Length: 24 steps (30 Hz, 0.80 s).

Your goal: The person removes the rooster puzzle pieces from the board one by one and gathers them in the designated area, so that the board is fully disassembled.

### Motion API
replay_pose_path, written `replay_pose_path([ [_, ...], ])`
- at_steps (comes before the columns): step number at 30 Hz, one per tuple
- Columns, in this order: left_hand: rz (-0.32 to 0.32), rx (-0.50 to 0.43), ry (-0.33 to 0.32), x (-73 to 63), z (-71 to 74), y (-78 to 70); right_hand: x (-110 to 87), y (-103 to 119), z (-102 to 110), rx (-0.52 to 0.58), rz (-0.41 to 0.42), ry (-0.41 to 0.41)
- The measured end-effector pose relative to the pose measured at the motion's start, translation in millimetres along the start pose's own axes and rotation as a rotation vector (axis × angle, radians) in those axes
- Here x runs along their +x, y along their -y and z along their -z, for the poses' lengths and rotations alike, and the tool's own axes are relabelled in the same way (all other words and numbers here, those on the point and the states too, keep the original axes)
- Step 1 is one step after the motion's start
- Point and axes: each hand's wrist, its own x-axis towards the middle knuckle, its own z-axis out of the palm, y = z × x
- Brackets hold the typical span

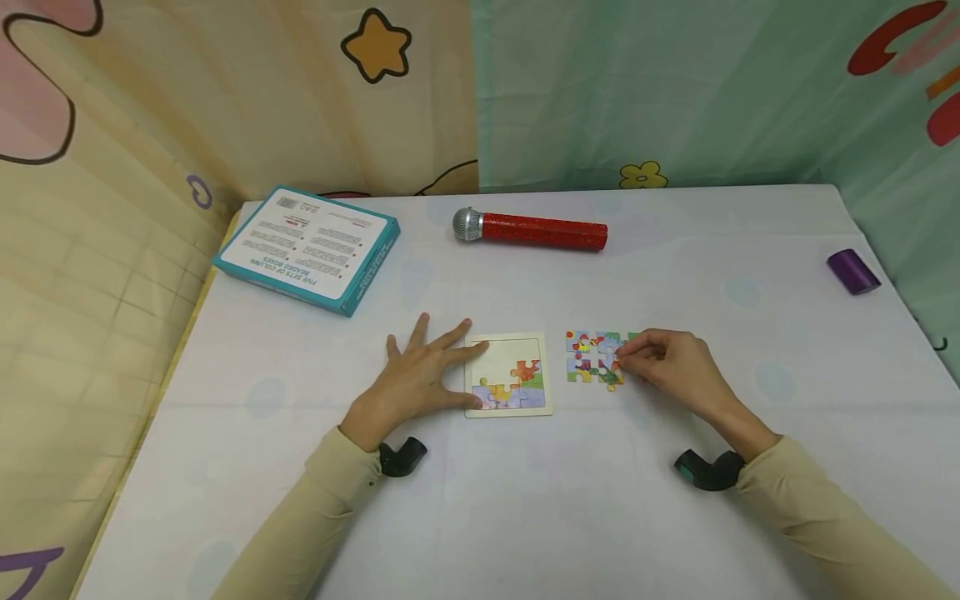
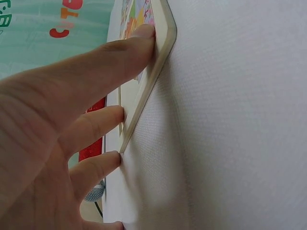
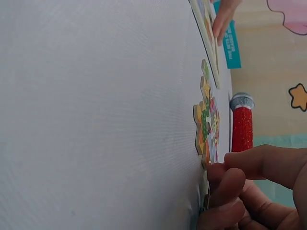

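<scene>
A small square puzzle tray (image 1: pixel 548 375) lies on the table, with several joined pieces along its bottom and right side and bare board at upper left. My left hand (image 1: pixel 420 375) is spread at the tray's left side; its thumb (image 2: pixel 144 33) presses the rim near the lower corner and the index finger touches higher up. To the right lies a group of loose puzzle pieces (image 1: pixel 579 372) with colourful pictures. At their right edge my right hand (image 1: pixel 678 371) pinches a puzzle piece between thumb and fingertips, which mostly hide it. Its other fingers are curled in.
A teal and white box (image 1: pixel 300 242) lies at the back left. Behind the tray is a red microphone (image 1: pixel 540 231) with a silver head. A purple cylinder (image 1: pixel 853 272) lies near the right edge. Printed curtains (image 1: pixel 637 92) hang behind the table.
</scene>
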Motion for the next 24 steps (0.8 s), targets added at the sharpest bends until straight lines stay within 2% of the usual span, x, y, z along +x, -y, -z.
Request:
replay_pose_path([
  [7,-0.004,-0.002,-0.005,-0.4,0.3,0.5,3.7,14,-12,0.027,0.086,0.017],
  [13,-0.002,-0.009,-0.004,-0.3,-0.1,0.9,9.9,33,-34,0.059,0.152,0.049],
  [19,0.001,-0.011,0.003,0.1,-0.5,0.8,14.1,50,-58,-0.003,0.293,0.094],
  [24,-0.014,0.000,-0.003,0.4,-0.7,1.2,14.8,57,-64,-0.059,0.332,0.104],
])
